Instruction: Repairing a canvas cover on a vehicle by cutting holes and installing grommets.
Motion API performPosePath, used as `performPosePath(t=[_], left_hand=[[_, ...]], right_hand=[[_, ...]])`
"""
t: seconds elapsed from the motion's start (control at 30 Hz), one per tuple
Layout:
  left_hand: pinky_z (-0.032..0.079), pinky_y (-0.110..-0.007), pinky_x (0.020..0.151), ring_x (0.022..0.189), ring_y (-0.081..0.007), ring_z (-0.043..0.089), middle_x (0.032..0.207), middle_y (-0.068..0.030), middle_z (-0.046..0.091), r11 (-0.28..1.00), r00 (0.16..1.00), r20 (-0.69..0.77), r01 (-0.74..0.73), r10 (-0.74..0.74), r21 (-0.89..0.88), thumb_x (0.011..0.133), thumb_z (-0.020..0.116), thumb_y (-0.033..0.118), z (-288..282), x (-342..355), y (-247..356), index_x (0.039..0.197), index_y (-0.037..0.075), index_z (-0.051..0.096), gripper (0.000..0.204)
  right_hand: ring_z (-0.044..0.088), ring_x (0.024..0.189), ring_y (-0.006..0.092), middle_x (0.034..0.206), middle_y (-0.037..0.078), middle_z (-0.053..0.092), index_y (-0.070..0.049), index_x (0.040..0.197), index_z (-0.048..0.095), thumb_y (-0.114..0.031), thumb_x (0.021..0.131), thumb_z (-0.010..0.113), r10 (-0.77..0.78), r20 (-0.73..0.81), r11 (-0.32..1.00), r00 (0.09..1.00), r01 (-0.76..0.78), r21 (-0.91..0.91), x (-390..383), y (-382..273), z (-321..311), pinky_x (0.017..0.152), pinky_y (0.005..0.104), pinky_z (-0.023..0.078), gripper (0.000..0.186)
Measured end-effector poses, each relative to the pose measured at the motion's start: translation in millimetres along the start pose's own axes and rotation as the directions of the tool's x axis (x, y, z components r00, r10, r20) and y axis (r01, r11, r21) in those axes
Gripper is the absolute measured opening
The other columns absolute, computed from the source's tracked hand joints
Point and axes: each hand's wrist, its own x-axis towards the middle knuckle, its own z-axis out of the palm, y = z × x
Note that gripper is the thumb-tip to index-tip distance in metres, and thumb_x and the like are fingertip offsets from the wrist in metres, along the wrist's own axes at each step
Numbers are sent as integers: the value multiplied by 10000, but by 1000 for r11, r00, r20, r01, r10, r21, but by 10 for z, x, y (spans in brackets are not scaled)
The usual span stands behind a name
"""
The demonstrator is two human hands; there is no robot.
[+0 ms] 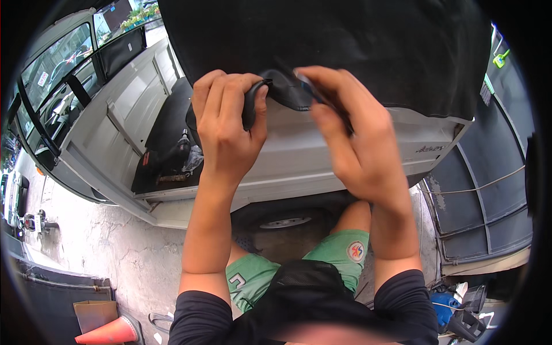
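Observation:
A large black vinyl sheet [345,46] drapes over the white side panel [368,141] of a small truck's bed. My left hand [227,115] is closed on the sheet's lower edge, the fold pinched between thumb and fingers. Just right of it, my right hand [362,135] is closed around a slim dark tool [313,91], held against the bunched edge. Motion blur hides what kind of tool it is. Between the two hands a short stretch of the edge is puckered and lifted off the panel.
A power drill [182,144] lies in the bed on a dark mat at left. The truck's wheel [284,222] is below, between my knees. A dark metal gate [483,190] stands at right, an orange cone [112,332] and cardboard box [95,315] at lower left.

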Motion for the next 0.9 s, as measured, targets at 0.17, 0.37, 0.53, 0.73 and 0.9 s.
performPosePath(t=[0.17,0.37,0.53,0.73,0.9], left_hand=[[500,-433,894,1008,-340,628,963,-101,700,998,1000,11,20,-19,-54,887,775,25,-35,-19,-41,1012,26,705,143],[529,-413,880,971,-342,646,932,-107,706,996,1000,9,29,-28,-85,909,762,16,-120,-1,-77,999,18,709,104],[494,-403,988,1123,-311,627,1223,-161,673,960,990,7,139,-141,-242,898,772,133,-277,-98,-104,1042,28,738,182],[490,-429,1117,1351,-257,576,1474,-191,566,423,696,30,469,-717,-775,1056,644,203,-412,-349,38,1545,-20,396,592],[606,-442,1003,1170,-245,717,1296,-158,713,-95,550,540,639,-637,-763,1074,652,174,-436,-381,147,1411,-9,575,391]], right_hand=[[584,711,107,885,77,696,28,1137,725,-85,904,801,336,185,821,924,-383,423,170,212,420,606,282,463,270],[563,682,107,810,51,622,10,979,682,-68,985,730,224,-93,908,970,-173,381,115,147,474,604,274,451,92],[528,709,79,840,-10,586,-19,950,613,-90,1065,638,346,35,652,938,-267,710,-237,26,179,634,247,436,137],[521,683,37,727,-36,601,-13,938,701,-196,998,778,437,666,499,605,-779,380,-1498,19,649,586,261,434,208],[511,718,45,805,-44,688,-22,1016,789,-194,950,840,361,889,319,282,-933,167,-2398,-67,1041,651,284,456,191]])
